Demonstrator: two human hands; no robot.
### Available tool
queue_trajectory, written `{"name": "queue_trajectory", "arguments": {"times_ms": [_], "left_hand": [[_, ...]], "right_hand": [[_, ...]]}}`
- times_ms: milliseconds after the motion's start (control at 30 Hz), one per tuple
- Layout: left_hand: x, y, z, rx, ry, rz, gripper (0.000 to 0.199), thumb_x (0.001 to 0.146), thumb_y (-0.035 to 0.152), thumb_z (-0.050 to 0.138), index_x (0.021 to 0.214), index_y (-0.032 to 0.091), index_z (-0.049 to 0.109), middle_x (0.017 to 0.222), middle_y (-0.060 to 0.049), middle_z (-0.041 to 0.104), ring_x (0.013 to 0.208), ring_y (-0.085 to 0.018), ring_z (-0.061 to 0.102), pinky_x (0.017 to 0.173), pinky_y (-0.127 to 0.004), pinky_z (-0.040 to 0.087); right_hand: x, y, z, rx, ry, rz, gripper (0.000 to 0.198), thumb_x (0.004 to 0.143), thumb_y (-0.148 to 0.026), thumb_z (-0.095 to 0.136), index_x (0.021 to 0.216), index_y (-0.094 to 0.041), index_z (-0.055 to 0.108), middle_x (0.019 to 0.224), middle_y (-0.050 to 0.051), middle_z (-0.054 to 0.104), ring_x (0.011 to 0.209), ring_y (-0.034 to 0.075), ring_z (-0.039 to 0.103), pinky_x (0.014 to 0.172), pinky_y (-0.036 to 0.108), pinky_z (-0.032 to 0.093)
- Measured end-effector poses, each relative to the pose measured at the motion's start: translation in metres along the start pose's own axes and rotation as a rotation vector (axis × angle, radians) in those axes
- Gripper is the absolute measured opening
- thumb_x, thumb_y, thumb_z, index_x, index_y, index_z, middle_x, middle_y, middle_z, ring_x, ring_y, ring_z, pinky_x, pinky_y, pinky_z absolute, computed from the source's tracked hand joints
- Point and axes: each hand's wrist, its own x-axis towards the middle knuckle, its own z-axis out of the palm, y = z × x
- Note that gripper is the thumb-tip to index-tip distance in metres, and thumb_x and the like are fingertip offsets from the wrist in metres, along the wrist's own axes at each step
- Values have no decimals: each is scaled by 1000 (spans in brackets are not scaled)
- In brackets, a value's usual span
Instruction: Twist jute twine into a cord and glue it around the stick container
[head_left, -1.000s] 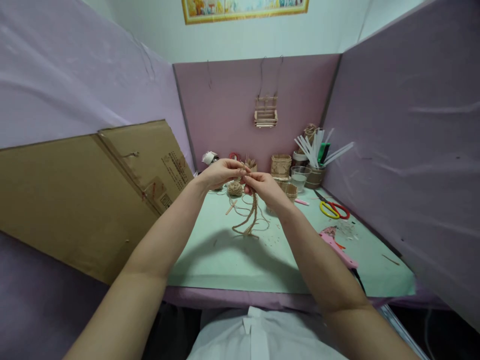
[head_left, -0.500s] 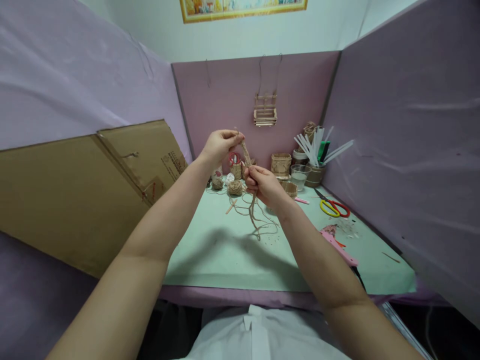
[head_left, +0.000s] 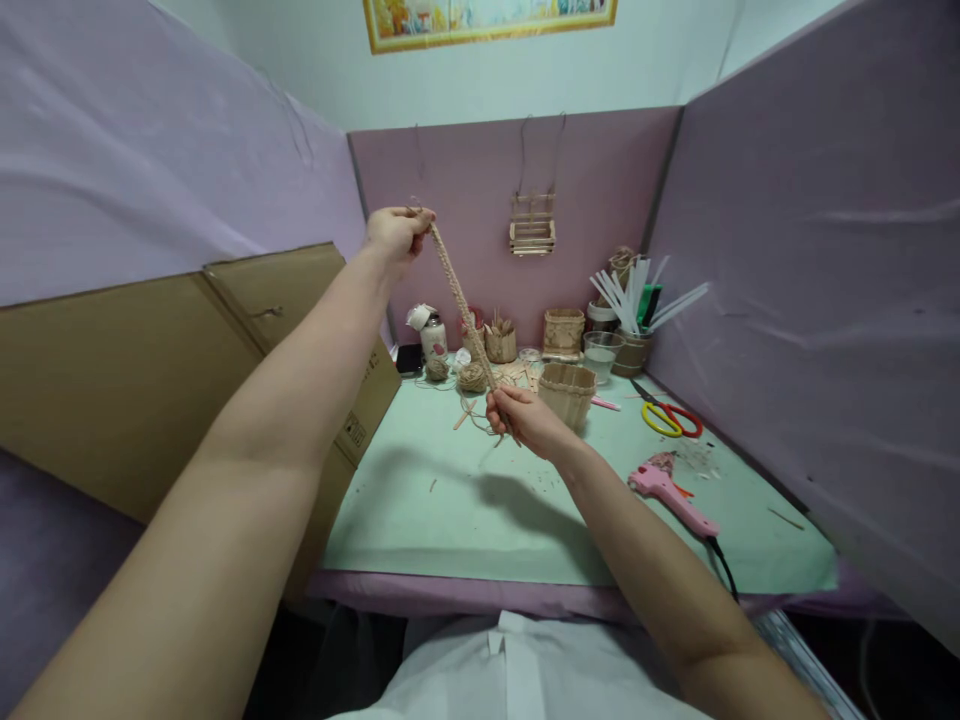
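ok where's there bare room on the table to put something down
The widest patch is the front of the green tabletop, between the cardboard and the pink glue gun, with small scraps on it. A smaller one lies between the near basket, scissors and glue gun. The back, beyond the braided strip, is crowded, from glass jar to plastic cup.

No text is legible; the printed marks (head_left: 353, 429) on the cardboard (head_left: 112, 370) are too small.

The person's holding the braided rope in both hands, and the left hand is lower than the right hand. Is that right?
Not quite: the head view shows the left hand higher than the right hand, not lower. Both hands do hold the braided rope.
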Motion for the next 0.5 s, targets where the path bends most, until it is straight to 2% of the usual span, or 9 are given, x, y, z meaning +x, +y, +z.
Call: {"name": "queue_trajectory", "arguments": {"times_ms": [233,500], "left_hand": [[8,-8,-13,31,74,-20,15,75,6,62,63,13,56,63,1,55,54,-4,52,47,-13,36],[12,-19,-23,52,111,-87,19,71,4,65,60,14,54,64,1,58,53,-4,50,48,-17,34]], "right_hand": [[-9,3,-2,-23,-30,20,41,71,-55,68,73,-15,60,57,0,59,53,9,49,55,22,36],[-18,12,-6,-37,47,57,42,71,-56,68,68,-15,62,52,-1,57,50,9,46,53,23,34]]}}
